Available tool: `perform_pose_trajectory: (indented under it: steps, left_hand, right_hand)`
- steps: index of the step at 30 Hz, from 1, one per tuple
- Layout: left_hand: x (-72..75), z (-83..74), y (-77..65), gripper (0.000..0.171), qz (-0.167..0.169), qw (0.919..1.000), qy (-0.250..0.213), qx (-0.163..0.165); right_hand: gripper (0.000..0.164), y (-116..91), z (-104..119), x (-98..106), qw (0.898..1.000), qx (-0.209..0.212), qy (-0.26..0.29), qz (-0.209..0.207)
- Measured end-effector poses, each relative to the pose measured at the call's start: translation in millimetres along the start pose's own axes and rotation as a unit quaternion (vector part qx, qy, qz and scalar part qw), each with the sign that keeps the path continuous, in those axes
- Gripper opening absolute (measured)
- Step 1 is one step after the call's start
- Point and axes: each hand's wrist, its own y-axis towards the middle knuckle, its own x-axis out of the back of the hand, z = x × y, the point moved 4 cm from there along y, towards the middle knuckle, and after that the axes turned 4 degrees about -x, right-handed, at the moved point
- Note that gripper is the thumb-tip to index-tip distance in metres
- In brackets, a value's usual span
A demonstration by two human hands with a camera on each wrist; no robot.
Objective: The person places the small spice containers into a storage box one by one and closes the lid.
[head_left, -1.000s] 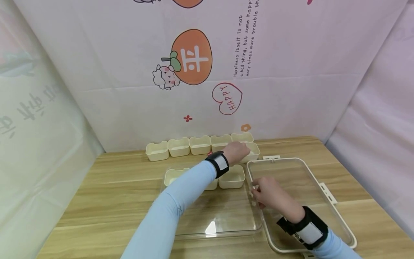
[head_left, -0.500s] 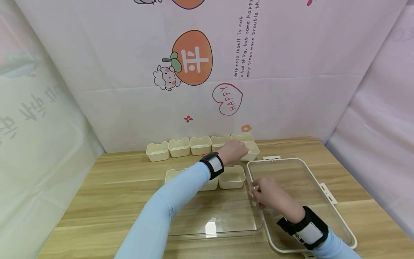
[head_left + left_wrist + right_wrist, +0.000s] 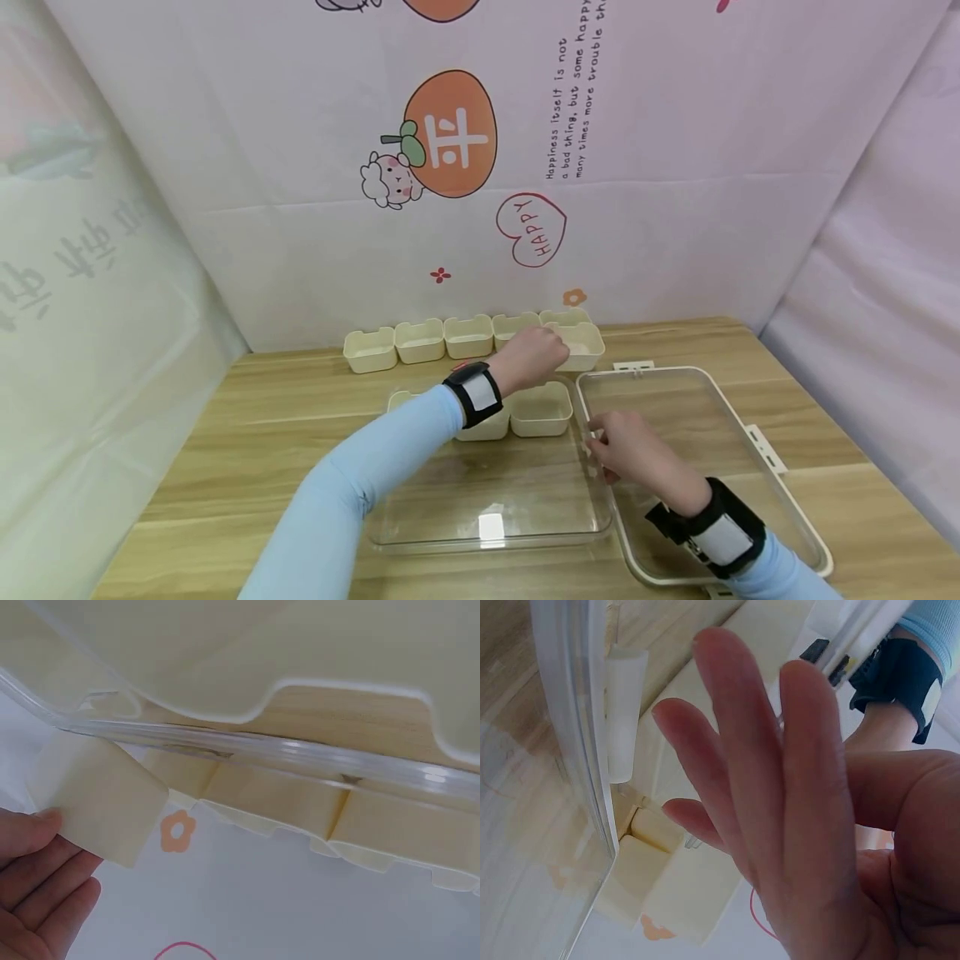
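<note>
My left hand [image 3: 531, 357] pinches a small cream bin [image 3: 581, 347] by its side, thumb on one face in the left wrist view, where the bin [image 3: 101, 799] looks tilted and raised. Below it sits a clear shallow box [image 3: 487, 492]; several like bins stand along its back, one being a cream bin [image 3: 540, 412], and my left forearm partly hides others. My right hand [image 3: 626, 447] is at the left edge of a clear lid with a white rim [image 3: 727, 396]. Its fingers [image 3: 810, 742] are loosely extended in the right wrist view and hold nothing.
A row of cream bins [image 3: 420, 342] lines the back of the wooden table [image 3: 262, 450], against a printed cloth [image 3: 660, 250]. White clips [image 3: 767, 450] stick out from the lid's sides. The lid lies right beside the box.
My left hand has drawn slightly left, and the bin in its grip has risen a little. My right hand stays in place.
</note>
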Motion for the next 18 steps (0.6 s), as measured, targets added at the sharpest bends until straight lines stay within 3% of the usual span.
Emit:
perform_pose_trajectory:
  steps: [13,18]
  left_hand:
    - [18.1,-0.1,-30.8,0.01,-0.026,0.9996,0.006,0.009]
    - [23.0,1.0,-42.4,0.019,-0.057,0.9981,0.019,0.01]
  right_hand:
    - [0.014,1.6,-2.0,-1.3,1.0,0.006,-0.004,0.0]
    - [0.017,1.4,-1.4,-1.1,1.0,-0.001,0.003,0.0]
